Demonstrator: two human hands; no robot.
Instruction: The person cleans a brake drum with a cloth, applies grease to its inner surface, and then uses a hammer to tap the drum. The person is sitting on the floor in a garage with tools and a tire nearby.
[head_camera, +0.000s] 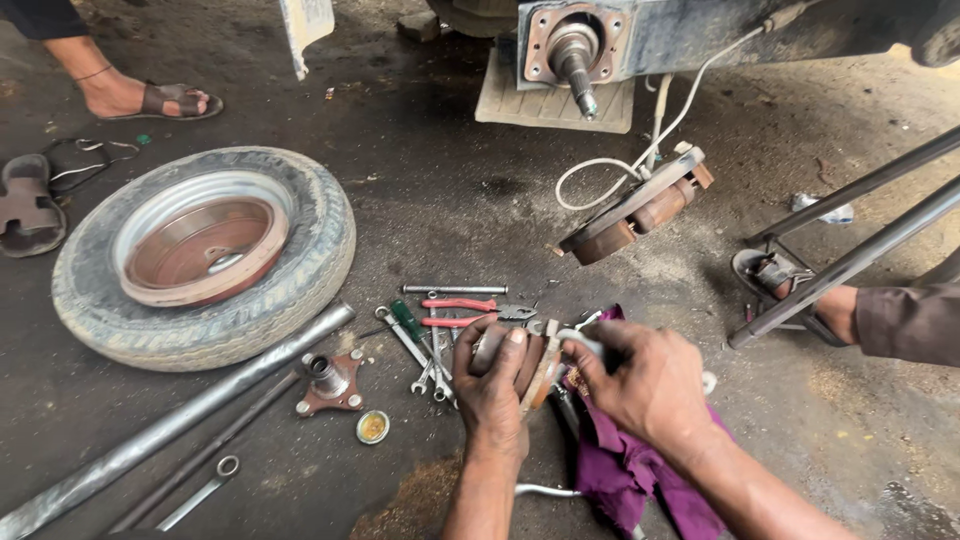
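While the left hand (492, 385) grips a rusty curved brake shoe (530, 365) low over the oily floor (450, 200), the right hand (645, 385) clamps a small metal tool (582, 338) at its top edge. Step looks like mid-disassembly, over the purple rag (620, 465), spanners (425, 355) just left. Next move likely needs firm steadying, careful leverage.

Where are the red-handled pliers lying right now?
In the head view, the red-handled pliers lie on the ground at centre, among spanners, just above the left hand and right of the tyre.
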